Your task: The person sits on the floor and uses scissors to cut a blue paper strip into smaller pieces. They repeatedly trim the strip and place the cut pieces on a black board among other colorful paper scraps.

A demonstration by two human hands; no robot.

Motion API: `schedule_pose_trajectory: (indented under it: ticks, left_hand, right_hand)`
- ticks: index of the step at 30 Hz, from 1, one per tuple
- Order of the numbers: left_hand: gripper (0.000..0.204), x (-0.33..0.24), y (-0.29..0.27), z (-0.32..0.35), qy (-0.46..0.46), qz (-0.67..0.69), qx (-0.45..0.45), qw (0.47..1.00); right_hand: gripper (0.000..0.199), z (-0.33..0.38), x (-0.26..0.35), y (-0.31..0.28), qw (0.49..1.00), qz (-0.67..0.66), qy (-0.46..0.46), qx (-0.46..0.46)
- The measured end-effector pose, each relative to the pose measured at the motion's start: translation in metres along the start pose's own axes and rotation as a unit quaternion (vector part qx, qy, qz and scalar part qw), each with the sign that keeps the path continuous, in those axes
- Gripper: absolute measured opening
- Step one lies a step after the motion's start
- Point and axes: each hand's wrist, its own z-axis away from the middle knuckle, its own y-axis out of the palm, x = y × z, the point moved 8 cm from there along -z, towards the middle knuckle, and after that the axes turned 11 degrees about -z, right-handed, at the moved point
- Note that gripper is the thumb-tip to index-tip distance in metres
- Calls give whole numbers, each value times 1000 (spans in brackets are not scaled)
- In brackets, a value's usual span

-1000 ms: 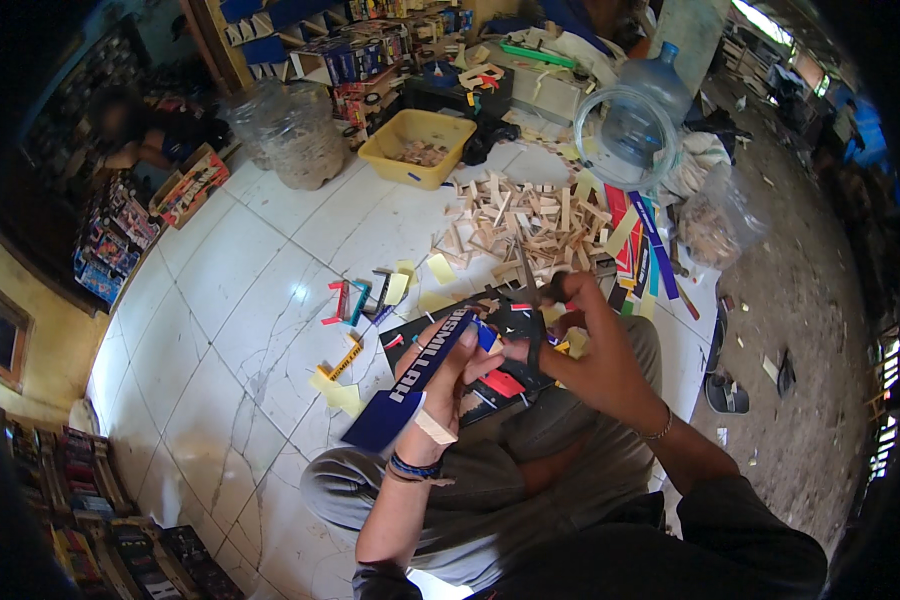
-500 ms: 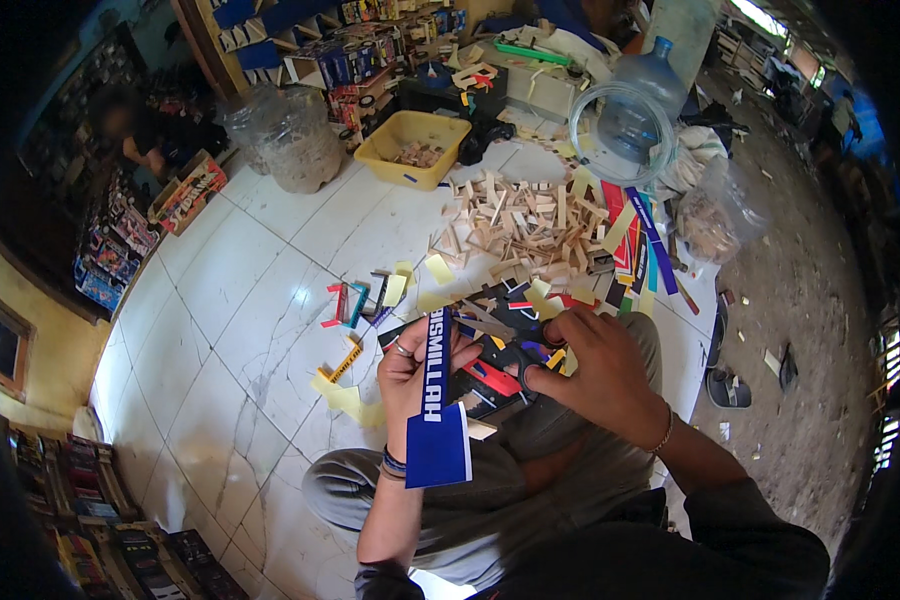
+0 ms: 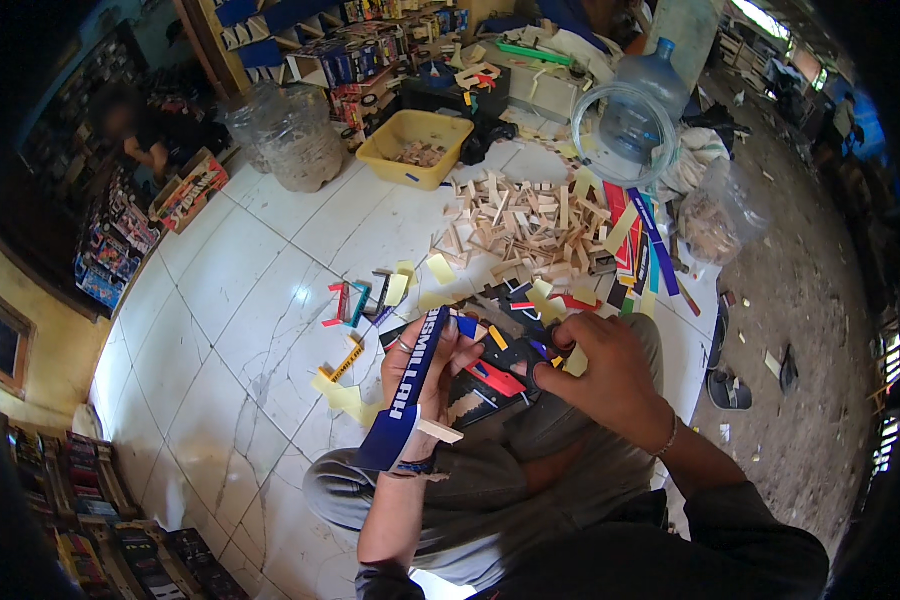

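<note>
White floor tiles carry a yellow tub of wood bits beyond the wooden stick pile; nearer, the left hand grips a blue strip, right hand pinching scissors.

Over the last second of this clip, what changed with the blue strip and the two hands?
The left hand swung the long blue strip from lying flat and pointing down-left to standing nearly upright, then drew it closer toward the lap. It now also pins a small wooden stick. The right hand stayed over the coloured pieces. The wooden stick pile and yellow tray lie as before.
</note>
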Motion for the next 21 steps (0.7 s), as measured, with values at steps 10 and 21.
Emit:
schedule_pose_trajectory:
  ticks: [10, 21]
  left_hand:
    - [22, 2, -2, 2, 16, 1, -6, 1000]
    - [23, 1, 8, 5, -33, -16, 30, 999]
  right_hand:
    - [34, 2, 5, 3, 1000, 5, -19, 9]
    - [33, -1, -6, 8, 989, -117, 48, 72]
